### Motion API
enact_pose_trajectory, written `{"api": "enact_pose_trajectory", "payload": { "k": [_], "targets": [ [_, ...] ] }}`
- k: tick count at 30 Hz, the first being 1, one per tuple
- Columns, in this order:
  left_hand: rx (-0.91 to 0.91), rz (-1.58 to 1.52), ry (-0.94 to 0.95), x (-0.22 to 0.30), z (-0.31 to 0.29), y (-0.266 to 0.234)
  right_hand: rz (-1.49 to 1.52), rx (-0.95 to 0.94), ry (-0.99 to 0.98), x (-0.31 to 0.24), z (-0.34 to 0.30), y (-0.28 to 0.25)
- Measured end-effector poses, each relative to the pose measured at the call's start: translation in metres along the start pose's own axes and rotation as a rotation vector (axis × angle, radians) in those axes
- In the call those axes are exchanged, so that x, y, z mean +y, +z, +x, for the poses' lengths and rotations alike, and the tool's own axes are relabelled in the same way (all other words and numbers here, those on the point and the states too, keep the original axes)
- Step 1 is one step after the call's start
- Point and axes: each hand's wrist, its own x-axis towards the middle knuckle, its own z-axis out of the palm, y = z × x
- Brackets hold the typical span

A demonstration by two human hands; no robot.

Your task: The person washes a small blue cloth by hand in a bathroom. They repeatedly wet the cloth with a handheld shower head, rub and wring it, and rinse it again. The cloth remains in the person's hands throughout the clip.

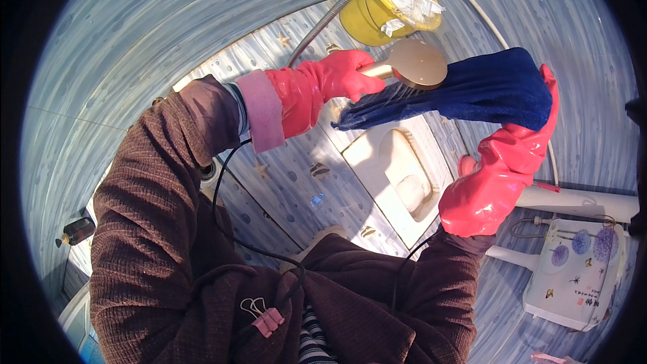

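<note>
Above squat toilet pan [404,175]: dark blue cloth [485,87], draped over raised right hand [532,128], finger state hidden. Left hand [340,75] closed around gold shower head [418,64], spray angled onto cloth, runoff falling panward. Yellow waste bin [377,13] behind.

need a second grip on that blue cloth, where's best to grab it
Probably the loose lower-left end of the blue cloth, from below: it hangs free under the shower head, while the right hand already bunches the upper right end.
</note>
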Motion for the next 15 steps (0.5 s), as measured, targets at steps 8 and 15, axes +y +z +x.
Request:
{"api": "enact_pose_trajectory", "payload": {
  "k": [8,15],
  "targets": [
    [0.023,0.018,-0.039,-0.001,0.000,-0.003,-0.018,0.047,-0.010,-0.010,-0.003,0.006],
    [-0.005,0.065,-0.030,-0.012,0.002,-0.004,-0.045,0.075,-0.092,-0.015,-0.009,0.006]
  ]
}}
